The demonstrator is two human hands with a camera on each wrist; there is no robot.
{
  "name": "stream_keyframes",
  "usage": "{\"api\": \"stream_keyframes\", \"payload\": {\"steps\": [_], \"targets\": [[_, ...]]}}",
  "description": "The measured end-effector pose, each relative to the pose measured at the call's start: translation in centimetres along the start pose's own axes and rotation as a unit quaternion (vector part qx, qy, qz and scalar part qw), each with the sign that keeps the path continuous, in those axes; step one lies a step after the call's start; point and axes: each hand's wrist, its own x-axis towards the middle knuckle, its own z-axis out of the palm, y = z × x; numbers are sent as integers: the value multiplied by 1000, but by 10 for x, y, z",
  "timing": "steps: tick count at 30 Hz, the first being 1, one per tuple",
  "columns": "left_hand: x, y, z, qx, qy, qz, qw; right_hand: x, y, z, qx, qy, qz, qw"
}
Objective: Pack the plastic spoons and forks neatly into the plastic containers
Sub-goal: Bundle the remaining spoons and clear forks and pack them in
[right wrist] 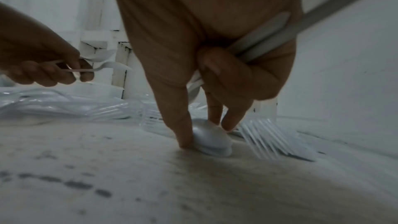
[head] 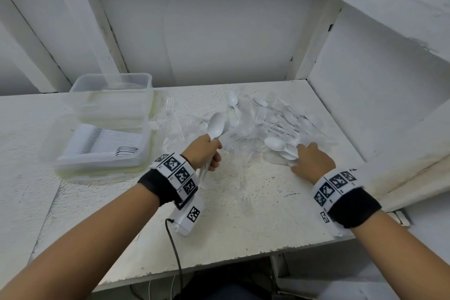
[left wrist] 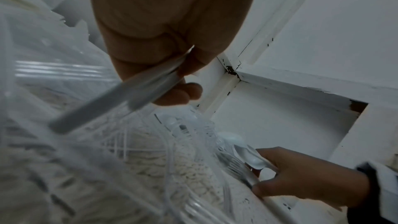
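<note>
My left hand point(head: 212, 153) grips a small stack of white plastic spoons point(head: 216, 126) by the handles point(left wrist: 120, 94), bowls raised above the table. My right hand point(head: 303, 154) holds several white spoons point(head: 280, 147) with the handles point(right wrist: 269, 40) tucked under curled fingers. Its straight fingertips point(right wrist: 185, 139) touch the bowl of another spoon point(right wrist: 212, 140) lying on the table. A loose pile of white spoons and clear forks point(head: 275, 119) spreads behind both hands. The near clear container point(head: 143, 153) at the left holds neat rows of spoons. A second clear container point(head: 112, 95) stands behind it.
Everything lies on a worn white table point(head: 231, 214) set in a corner, with a white wall point(head: 377, 68) close on the right. Clear forks point(right wrist: 273, 137) lie beside my right fingers. A wrist camera cable point(head: 175, 246) hangs off the front edge.
</note>
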Motion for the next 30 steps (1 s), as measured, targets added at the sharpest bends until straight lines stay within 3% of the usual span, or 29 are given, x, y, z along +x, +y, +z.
{"api": "stream_keyframes", "payload": {"steps": [4,13,17,21,27,30], "targets": [[2,-4,-3,3,6,6,1000,-7,-7,1,28,-1,-23,999],[8,-5,2,34,31,20,999,-18,-2,-24,147,71,-41,986],[10,-4,7,88,27,73,993,-23,4,-39,210,90,-69,971],[8,2,24,221,12,176,959,-22,9,-53,301,158,-75,937],[12,15,69,390,-93,259,879,-15,5,-73,492,191,-57,847],[19,23,90,436,-107,302,841,-10,-3,-83,436,225,-74,868]]}}
